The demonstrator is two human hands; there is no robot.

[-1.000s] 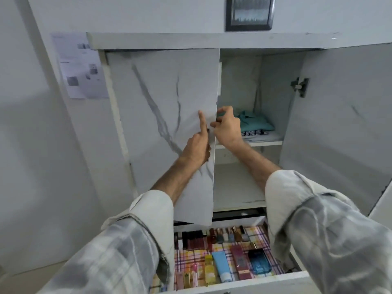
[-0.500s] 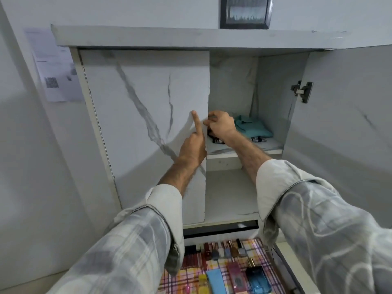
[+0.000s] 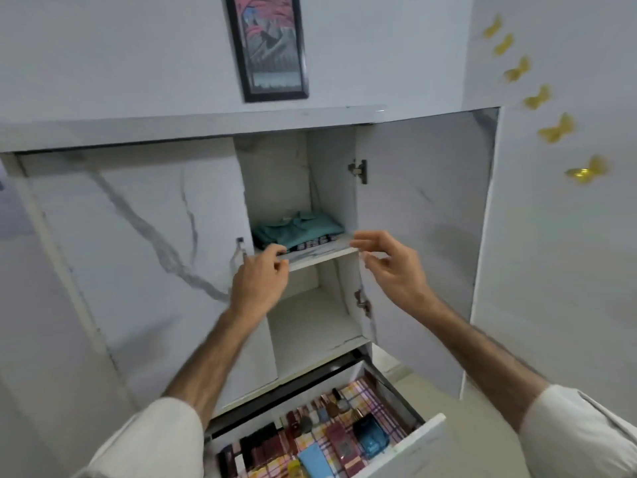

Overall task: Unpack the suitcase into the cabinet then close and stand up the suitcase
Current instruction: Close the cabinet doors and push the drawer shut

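The white marble-look cabinet fills the view, its left door [image 3: 138, 243] nearly closed and its right door [image 3: 424, 229] swung open. Folded clothes [image 3: 296, 231], teal on top of a striped piece, lie on the upper shelf [image 3: 320, 257]. My left hand [image 3: 260, 281] hovers by the left door's edge below the shelf front, fingers loosely curled and holding nothing. My right hand [image 3: 389, 267] is raised in front of the shelf's right end, fingers relaxed and empty. The suitcase is out of view.
An open drawer [image 3: 406, 446] juts out below the cabinet, lined with a plaid cloth and filled with several bottles and tubes. A framed picture [image 3: 267, 46] hangs above the cabinet. Gold butterfly stickers [image 3: 555, 129] dot the right wall.
Both hands have come off the left door's edge and pulled back toward me. The camera has tilted up and to the right, bringing in the picture and the butterflies.
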